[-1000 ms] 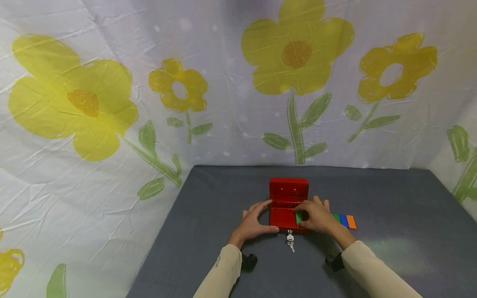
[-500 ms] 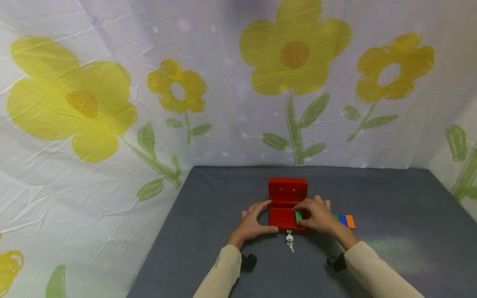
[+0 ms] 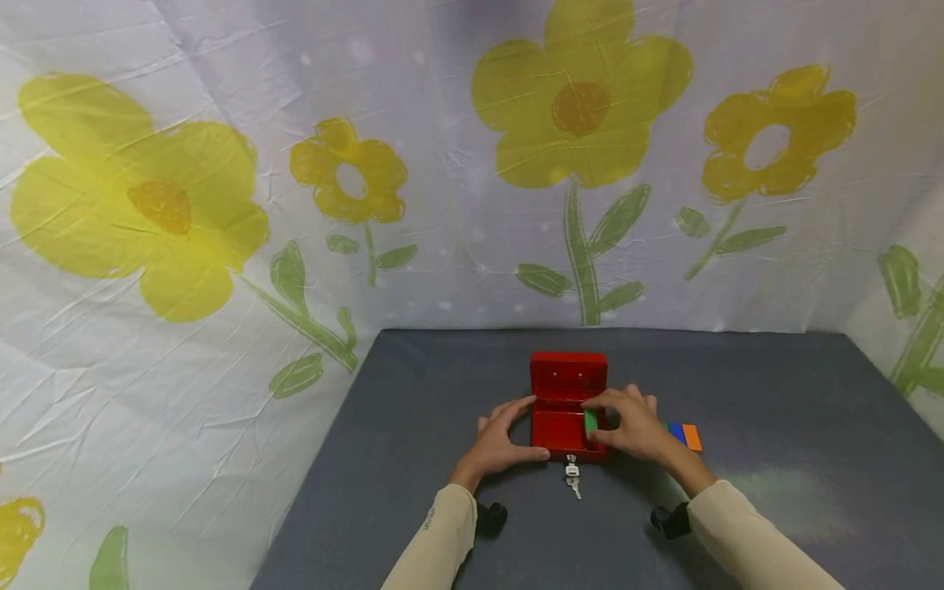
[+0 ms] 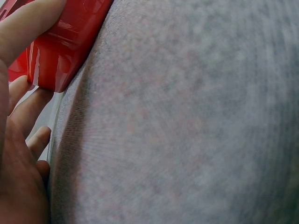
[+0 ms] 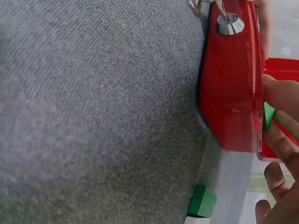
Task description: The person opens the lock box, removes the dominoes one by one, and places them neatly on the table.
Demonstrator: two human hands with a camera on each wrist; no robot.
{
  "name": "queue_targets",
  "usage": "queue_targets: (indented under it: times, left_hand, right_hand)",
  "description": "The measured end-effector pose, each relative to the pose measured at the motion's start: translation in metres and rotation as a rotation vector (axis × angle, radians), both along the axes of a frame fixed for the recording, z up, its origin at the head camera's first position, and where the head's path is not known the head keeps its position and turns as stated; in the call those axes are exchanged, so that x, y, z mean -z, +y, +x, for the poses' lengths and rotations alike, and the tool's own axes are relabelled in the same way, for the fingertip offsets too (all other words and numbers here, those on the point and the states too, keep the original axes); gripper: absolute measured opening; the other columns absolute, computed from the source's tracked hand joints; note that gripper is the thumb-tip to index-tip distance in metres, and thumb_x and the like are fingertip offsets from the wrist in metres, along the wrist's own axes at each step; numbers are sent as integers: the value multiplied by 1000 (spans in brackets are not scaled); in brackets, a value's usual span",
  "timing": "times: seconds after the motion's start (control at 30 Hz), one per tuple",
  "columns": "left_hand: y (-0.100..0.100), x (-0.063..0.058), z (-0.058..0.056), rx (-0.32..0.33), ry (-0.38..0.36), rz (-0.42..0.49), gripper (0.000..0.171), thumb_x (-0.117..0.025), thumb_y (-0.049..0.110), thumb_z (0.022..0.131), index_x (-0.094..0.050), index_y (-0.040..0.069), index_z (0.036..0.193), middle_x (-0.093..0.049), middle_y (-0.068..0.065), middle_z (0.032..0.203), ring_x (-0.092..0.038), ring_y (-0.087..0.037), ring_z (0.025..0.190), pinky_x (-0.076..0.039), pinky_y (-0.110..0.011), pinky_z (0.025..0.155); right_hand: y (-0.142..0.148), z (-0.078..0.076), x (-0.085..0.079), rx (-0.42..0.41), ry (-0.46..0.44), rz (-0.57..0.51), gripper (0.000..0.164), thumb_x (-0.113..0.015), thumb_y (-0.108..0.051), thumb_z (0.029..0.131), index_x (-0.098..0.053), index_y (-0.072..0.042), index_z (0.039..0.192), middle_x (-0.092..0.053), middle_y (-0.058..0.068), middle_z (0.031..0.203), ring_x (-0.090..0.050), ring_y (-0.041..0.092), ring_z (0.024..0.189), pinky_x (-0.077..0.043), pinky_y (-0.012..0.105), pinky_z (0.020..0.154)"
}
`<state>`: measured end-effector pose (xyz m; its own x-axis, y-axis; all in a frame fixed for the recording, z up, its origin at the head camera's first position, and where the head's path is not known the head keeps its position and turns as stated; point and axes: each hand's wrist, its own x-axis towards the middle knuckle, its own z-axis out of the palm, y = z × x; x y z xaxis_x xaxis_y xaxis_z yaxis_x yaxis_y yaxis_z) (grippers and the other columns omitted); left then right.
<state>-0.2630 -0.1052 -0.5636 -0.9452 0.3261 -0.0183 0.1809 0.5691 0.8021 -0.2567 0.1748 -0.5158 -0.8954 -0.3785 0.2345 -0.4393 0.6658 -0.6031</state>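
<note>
A red cash box [image 3: 555,429] stands with its lid raised. My left hand [image 3: 494,447] holds its left side, thumb at the front corner and index finger at the back; the box edge [image 4: 49,65] shows between the fingers in the left wrist view. My right hand [image 3: 636,424] reaches over the box's right wall and pinches a green block [image 3: 591,422] between thumb and index finger, inside the box at its right end. In the right wrist view only a small part of that block [image 5: 268,115] shows between the fingers. Keys [image 3: 572,475] hang from the front lock.
To the right of the box lies a row with a blue block [image 3: 677,433] and an orange block [image 3: 692,437], partly behind the right wrist. Another green block [image 5: 202,201] lies beside the box. A flower-printed cloth [image 3: 457,246] rises behind the grey table [image 3: 428,377].
The right hand and the green block have tilted slightly, with the wrist shifting a little right and covering more of the block row. The left hand keeps its place on the box.
</note>
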Motion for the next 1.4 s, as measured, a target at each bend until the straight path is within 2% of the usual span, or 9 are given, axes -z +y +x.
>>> queue_targets:
  times: [0.27, 0.57, 0.73, 0.9, 1.1, 1.27, 1.4]
  left_hand:
    - [1, -1, 0, -5, -4, 7, 90, -86, 57, 72, -41, 50, 151, -45, 5, 158, -30, -27, 140, -38, -55, 105]
    - [0, 0, 0, -4, -4, 8, 91, -87, 55, 73, -40, 50, 151, -46, 4, 157, -28, -28, 143, -35, -58, 107]
    - [-1, 0, 0, -2, -5, 18, 92, -88, 54, 72, -41, 48, 152, -44, 4, 159, -27, -29, 145, -34, -60, 109]
    - [-1, 1, 0, 0, -7, 8, 92, -87, 55, 73, -40, 48, 152, -42, 4, 160, -26, -29, 147, -33, -61, 111]
    - [-1, 2, -1, 1, -12, 10, 92, -87, 56, 73, -40, 49, 152, -42, 5, 160, -26, -28, 147, -32, -61, 111]
    - [-1, 4, -2, 2, -14, 13, 92, -86, 56, 73, -40, 50, 151, -41, 5, 160, -27, -27, 146, -33, -62, 111]
    - [-1, 5, -3, 1, -14, 6, 92, -86, 57, 73, -39, 50, 151, -41, 6, 160, -27, -27, 146, -33, -61, 110]
  right_hand:
    - [8, 2, 2, -21, 15, -53, 46, -88, -17, 78, -74, -11, 121, -72, 5, 111, -39, 23, 88, -13, 42, 75]
    - [17, 7, 2, -20, 41, -101, 44, -87, -17, 80, -73, -10, 121, -72, 6, 116, -43, 24, 95, -14, 43, 78]
    - [21, 7, 1, -9, 41, -92, 45, -87, -16, 79, -73, -10, 122, -72, 7, 118, -43, 25, 96, -15, 42, 79]
    - [30, 10, 1, -10, 88, -99, 46, -88, -16, 79, -73, -9, 121, -73, 7, 116, -44, 26, 94, -15, 41, 77]
    - [42, 16, 0, 18, 97, -88, 44, -87, -16, 79, -73, -8, 120, -72, 7, 116, -46, 26, 99, -17, 41, 79]
    - [54, 20, 3, 29, 109, -74, 44, -87, -13, 79, -72, -8, 120, -72, 8, 115, -44, 26, 93, -13, 42, 76]
    - [66, 23, 5, 34, 105, -87, 45, -86, -12, 80, -72, -7, 122, -71, 10, 118, -43, 26, 94, -11, 43, 75]
